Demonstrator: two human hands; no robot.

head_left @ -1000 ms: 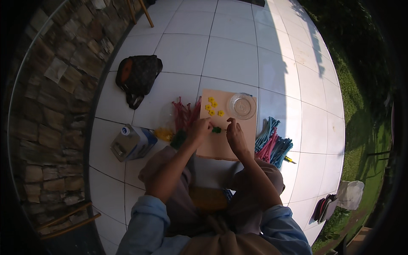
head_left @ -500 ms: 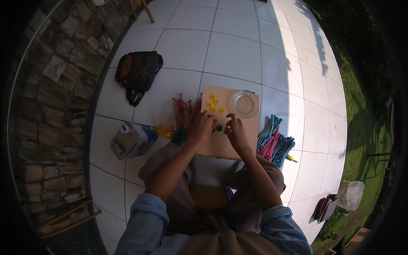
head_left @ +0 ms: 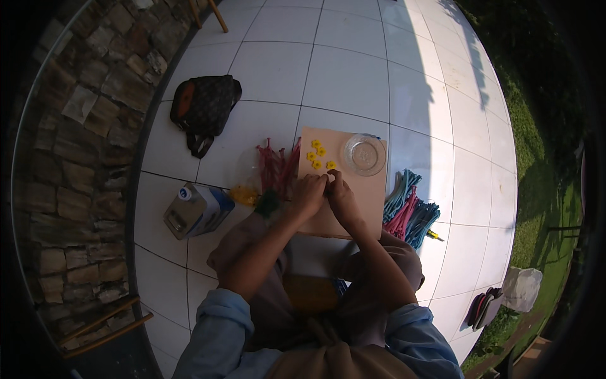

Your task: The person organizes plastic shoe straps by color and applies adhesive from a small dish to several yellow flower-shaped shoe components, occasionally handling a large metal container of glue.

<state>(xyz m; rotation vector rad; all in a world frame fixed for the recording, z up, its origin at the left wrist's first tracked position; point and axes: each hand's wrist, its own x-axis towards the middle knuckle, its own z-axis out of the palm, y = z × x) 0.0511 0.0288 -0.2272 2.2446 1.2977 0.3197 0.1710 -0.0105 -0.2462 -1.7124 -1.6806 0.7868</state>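
Observation:
Over a tan board (head_left: pixel 363 205) my two hands meet fingertip to fingertip. My left hand (head_left: pixel 308 193) is closed, its fingers pinched together. My right hand (head_left: pixel 343 201) is closed too, its thumb and fingers bent against the left ones. Whatever lies between the fingertips is too small and hidden to name. Just beyond them several small yellow flower-shaped pieces (head_left: pixel 320 151) lie on the board. A clear round dish (head_left: pixel 365 155) rests on its far right corner. The dark green pieces seen earlier are covered by my hands or held in them.
Left of the board lie pink strands (head_left: pixel 271 161), a yellow bundle (head_left: pixel 243 195) and a dark green bundle (head_left: pixel 267 203). A metal can (head_left: pixel 199 210) stands farther left, with a dark backpack (head_left: pixel 207 110) beyond. Blue strands (head_left: pixel 424 224) and a yellow-handled tool (head_left: pixel 433 235) lie right.
Both hands have come together over the near middle of the board; before, they were apart with green pieces visible between them. Those pieces no longer show.

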